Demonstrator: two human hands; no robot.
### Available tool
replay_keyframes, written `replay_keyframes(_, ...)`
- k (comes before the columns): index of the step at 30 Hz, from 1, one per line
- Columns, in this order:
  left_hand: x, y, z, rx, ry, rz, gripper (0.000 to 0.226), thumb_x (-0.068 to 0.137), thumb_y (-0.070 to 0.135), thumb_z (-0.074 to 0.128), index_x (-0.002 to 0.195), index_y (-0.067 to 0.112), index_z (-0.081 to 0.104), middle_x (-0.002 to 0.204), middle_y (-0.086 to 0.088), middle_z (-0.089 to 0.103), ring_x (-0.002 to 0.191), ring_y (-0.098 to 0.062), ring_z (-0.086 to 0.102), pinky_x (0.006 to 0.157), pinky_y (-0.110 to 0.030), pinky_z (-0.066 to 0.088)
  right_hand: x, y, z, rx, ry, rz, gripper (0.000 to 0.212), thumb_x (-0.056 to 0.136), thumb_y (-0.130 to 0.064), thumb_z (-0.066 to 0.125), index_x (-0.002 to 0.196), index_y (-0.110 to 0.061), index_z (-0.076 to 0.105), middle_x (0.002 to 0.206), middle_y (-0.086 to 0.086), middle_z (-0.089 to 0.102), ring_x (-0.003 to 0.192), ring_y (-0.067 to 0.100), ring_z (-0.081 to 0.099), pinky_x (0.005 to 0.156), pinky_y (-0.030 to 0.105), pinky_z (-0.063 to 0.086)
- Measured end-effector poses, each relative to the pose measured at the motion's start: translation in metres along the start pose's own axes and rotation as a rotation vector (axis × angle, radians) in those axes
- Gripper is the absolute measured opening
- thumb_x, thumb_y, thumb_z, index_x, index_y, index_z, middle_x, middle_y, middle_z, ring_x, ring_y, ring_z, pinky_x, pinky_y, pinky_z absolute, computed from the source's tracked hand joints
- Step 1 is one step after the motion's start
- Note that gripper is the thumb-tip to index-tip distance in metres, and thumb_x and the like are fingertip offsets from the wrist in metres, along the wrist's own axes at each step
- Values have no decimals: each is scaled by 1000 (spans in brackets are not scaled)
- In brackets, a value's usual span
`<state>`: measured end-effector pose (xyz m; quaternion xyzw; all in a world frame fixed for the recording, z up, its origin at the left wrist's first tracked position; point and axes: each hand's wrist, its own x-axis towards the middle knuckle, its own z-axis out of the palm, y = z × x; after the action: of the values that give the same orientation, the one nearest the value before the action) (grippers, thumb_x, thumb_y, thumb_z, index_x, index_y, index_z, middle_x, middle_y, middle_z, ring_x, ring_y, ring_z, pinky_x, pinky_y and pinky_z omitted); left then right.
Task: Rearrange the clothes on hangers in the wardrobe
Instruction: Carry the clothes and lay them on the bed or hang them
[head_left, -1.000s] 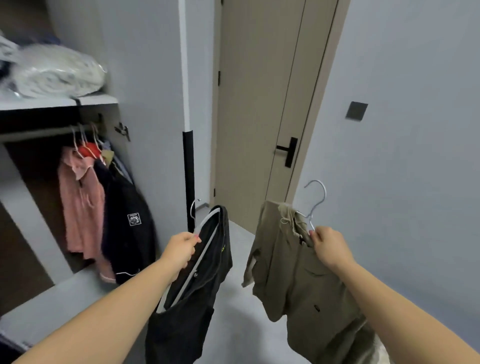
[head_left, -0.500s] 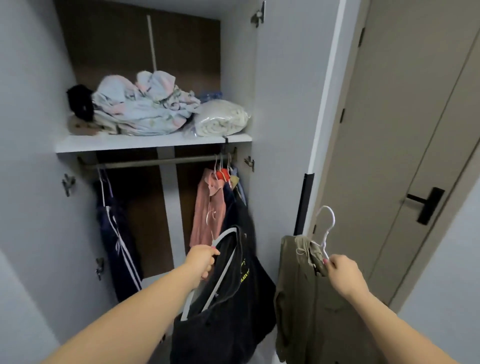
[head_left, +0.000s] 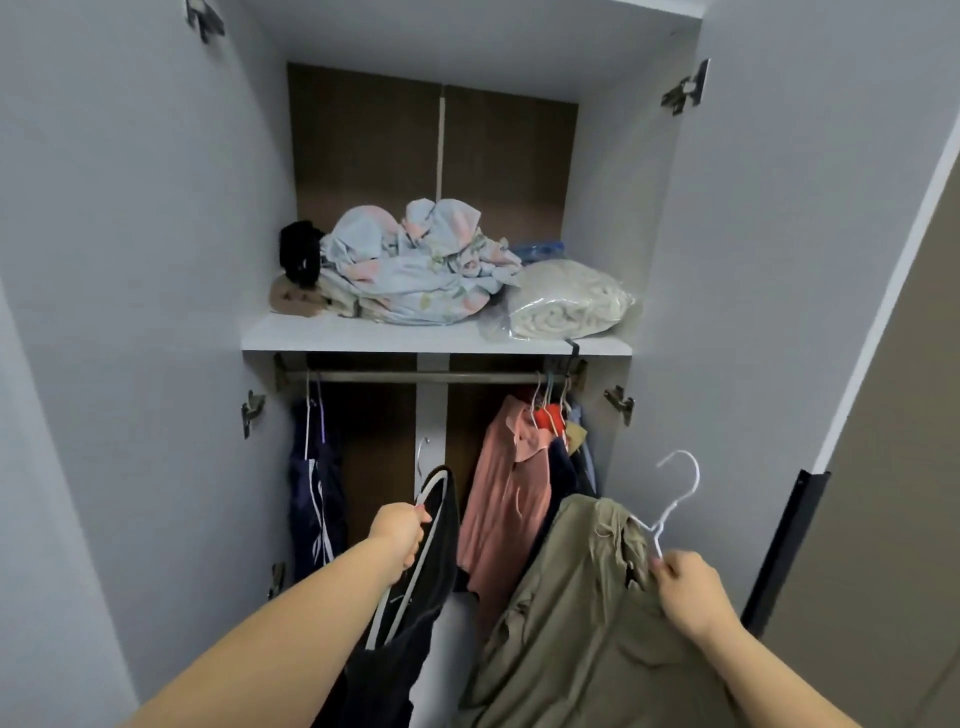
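I'm watching both hands working below the wardrobe rail. The left hand is gripping a white hanger carrying a black garment. The right hand is pinching a wire hanger carrying an olive jacket. A navy garment is hanging at the rail's left end, a pink shirt near its right.

Head camera — close, facing straight into the open wardrobe.
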<state>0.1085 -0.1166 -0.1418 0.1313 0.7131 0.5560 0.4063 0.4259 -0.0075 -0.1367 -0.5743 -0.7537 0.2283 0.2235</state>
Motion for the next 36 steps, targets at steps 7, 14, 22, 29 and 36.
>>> replay_keyframes(7,54,34,-26,-92,92,-8,24,98,15,47,76,9,54,51,-1,31,33,-12,20,30,-12,16,56,-73,62,30,-69,-97,42,97,-14,46,56,-12,35,57,2,44,66,30,45,60,34,31)
replay_keyframes(14,118,75,-41,-179,195,38,22,101,15,42,90,2,57,56,-4,38,44,-18,31,44,-28,36,140,-124,105,64,-130,-176,42,95,-9,45,55,-15,32,58,1,40,54,15,37,49,25,27)
replay_keyframes(22,222,118,-48,-200,285,16,23,101,16,41,87,5,56,53,-2,35,42,-14,26,30,-12,20,273,-161,149,151,-192,-185,19,94,-4,47,90,11,60,71,4,48,98,36,58,90,39,46)
replay_keyframes(29,294,147,-45,-260,355,38,20,101,15,40,98,6,58,43,0,40,31,-12,30,31,-15,24,359,-178,175,8,-224,-137,27,99,-15,43,106,1,63,115,20,65,114,33,56,78,30,35)
replay_keyframes(36,340,160,-56,-314,328,34,37,103,9,37,135,-4,48,60,-21,65,45,-25,63,46,-17,51,415,-186,212,118,-191,-44,23,94,-13,51,98,6,64,111,31,63,104,41,61,85,35,46)
